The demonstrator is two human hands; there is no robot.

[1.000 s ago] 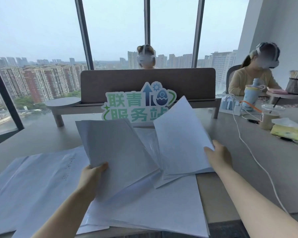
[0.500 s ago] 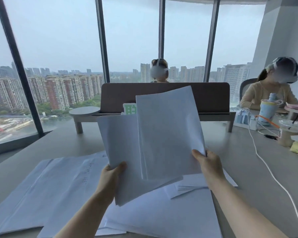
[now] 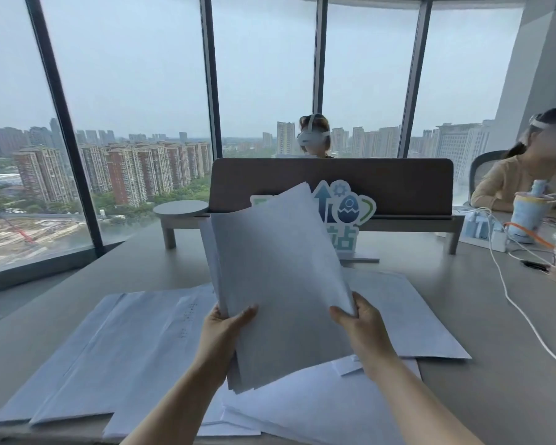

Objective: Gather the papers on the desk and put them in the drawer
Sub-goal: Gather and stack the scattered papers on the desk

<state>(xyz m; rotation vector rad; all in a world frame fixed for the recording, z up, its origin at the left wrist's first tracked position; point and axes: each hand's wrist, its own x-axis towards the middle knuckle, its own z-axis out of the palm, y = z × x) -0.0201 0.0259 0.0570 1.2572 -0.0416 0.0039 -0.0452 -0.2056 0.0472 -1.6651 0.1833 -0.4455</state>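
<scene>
Both hands, left (image 3: 225, 329) and right (image 3: 360, 329), clamp their fingers on a stack (image 3: 280, 284) lifted above the counter (image 3: 495, 396), probably to square it; more papers (image 3: 135, 342) lie beneath.

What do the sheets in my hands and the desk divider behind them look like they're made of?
Held sheets: thin white matte paper; they bend and show layered edges. Divider: brown and matte, possibly felt or fabric-covered board; too blurred to be sure.
</scene>
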